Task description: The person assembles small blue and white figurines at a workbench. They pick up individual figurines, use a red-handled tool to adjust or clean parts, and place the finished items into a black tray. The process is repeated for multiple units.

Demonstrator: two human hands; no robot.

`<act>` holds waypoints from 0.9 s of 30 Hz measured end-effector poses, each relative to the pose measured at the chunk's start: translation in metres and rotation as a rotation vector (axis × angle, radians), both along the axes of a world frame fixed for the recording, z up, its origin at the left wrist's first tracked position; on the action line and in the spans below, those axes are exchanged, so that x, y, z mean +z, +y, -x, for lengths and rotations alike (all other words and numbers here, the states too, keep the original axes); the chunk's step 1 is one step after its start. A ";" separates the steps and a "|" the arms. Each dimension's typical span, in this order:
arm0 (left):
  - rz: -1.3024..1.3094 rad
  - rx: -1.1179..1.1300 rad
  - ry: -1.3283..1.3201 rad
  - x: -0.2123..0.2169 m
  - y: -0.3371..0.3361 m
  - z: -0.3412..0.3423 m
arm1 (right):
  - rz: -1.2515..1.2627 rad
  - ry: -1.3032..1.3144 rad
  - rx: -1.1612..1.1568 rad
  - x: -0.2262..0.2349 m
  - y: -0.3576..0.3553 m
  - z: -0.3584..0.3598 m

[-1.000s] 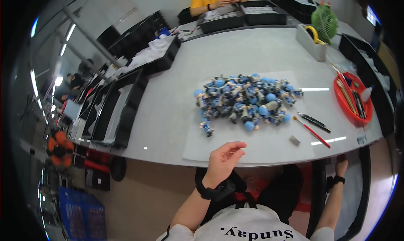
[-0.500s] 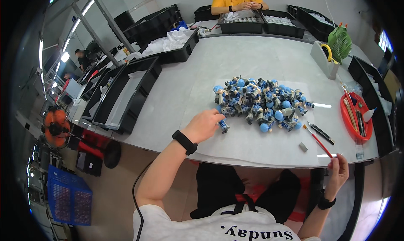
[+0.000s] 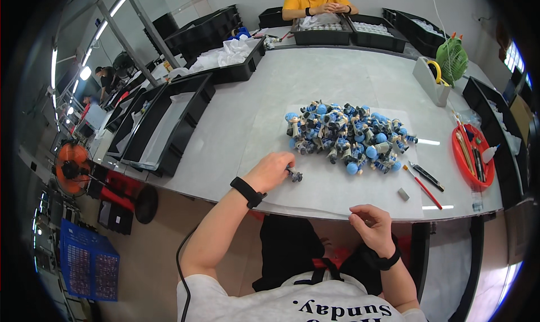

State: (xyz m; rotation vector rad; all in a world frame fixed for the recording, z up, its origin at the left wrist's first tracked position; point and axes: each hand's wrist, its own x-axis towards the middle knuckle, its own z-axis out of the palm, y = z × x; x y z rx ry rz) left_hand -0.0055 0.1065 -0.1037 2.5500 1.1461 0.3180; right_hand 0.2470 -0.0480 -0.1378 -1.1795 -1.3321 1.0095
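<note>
Head view's got my left hand, fingers pinched on a small figurine slanting lower-right, just off the pile of figurines on the desk, while my right hand, half-open, looks empty, farther off.

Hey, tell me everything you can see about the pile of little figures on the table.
The pile of figures is a jumbled heap, wider than deep, lying on a pale sheet. The figures have round blue tops, blue-and-dark bodies with pale stripes, some grey parts and dark feet; they look like painted plastic. They lie at many angles, overlapping. Near its left end, the left hand holds a single figure.
</note>
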 end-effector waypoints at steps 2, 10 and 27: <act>-0.014 0.062 -0.018 0.009 -0.015 -0.005 | -0.099 -0.076 0.008 0.004 0.007 0.007; 0.354 0.034 -0.623 0.026 -0.082 -0.056 | -0.431 -0.314 -0.025 0.020 0.026 0.023; 1.006 0.188 -1.450 -0.051 -0.069 -0.102 | -0.069 0.065 0.048 -0.010 0.040 0.007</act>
